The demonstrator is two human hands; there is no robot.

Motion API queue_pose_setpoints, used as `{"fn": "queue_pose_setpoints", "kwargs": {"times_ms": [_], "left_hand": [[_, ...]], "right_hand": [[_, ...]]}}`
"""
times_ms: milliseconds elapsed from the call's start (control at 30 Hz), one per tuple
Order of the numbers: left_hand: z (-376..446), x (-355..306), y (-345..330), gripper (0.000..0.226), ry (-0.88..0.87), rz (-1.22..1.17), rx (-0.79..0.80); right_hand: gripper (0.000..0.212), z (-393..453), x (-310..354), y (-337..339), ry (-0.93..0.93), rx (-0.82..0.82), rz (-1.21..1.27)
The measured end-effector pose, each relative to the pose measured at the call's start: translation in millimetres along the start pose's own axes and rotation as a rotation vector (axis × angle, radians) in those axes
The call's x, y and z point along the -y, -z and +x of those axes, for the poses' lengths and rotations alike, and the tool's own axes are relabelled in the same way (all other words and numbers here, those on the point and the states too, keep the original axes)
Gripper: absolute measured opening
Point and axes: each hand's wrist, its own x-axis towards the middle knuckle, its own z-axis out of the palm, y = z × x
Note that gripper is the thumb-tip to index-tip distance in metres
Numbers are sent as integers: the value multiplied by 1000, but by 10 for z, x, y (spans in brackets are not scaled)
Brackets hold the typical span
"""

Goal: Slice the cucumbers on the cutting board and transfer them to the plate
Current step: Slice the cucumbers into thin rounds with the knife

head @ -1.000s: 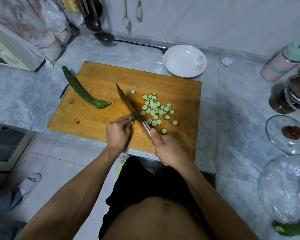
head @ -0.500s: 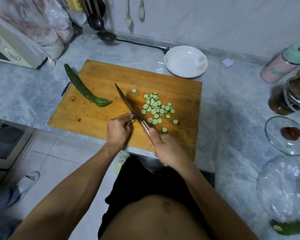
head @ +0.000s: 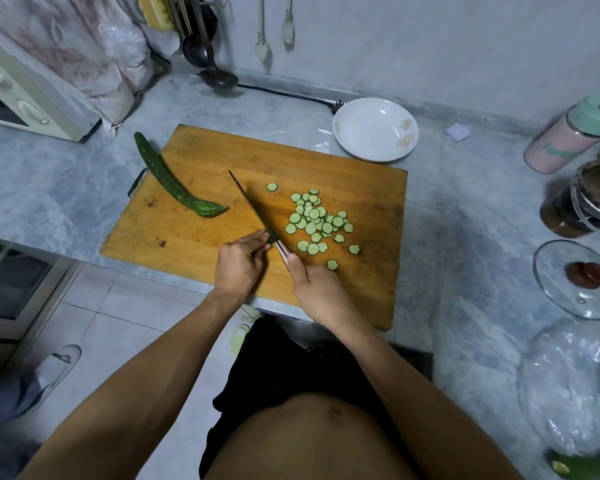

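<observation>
While wooden cutting board [head: 194, 216] lies on grey counter [head: 465, 237], whole cucumber [head: 174, 183] rests on its far left, tip overhanging edge. White plate [head: 374, 129] sits bare just beyond board's far right corner. Right hand [head: 314, 289] grips knife [head: 253, 209] handle, blade on board. Left hand [head: 239, 265] pinches cucumber stub [head: 272, 238] against blade. Slices [head: 317, 223] lie scattered right of knife.
</observation>
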Motion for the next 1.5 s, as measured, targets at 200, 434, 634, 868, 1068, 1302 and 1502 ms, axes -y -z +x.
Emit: {"fn": "queue_pose_setpoints", "kwargs": {"times_ms": [200, 434, 634, 868, 1068, 1302, 1502], "left_hand": [[-22, 11, -19, 24, -57, 13, -26], [-27, -2, -43, 19, 2, -28, -43], [-22, -54, 3, 19, -16, 17, -75], [-14, -96, 22, 16, 15, 3, -52], [38, -91, 28, 17, 39, 34, -25], [61, -102, 53, 19, 88, -11, -11], [111, -51, 101, 23, 66, -45, 33]], "right_hand": [[72, -14, -63, 97, -42, -14, 30], [73, -101, -139, 202, -87, -55, 66], [73, -160, -82, 222, -90, -13, 73], [69, -295, 72, 238, -50, 34, 74], [70, -317, 57, 235, -35, 27, 64], [71, -318, 43, 195, -21, 26, 66], [64, -290, 92, 41, -7, -6, 60]]}}
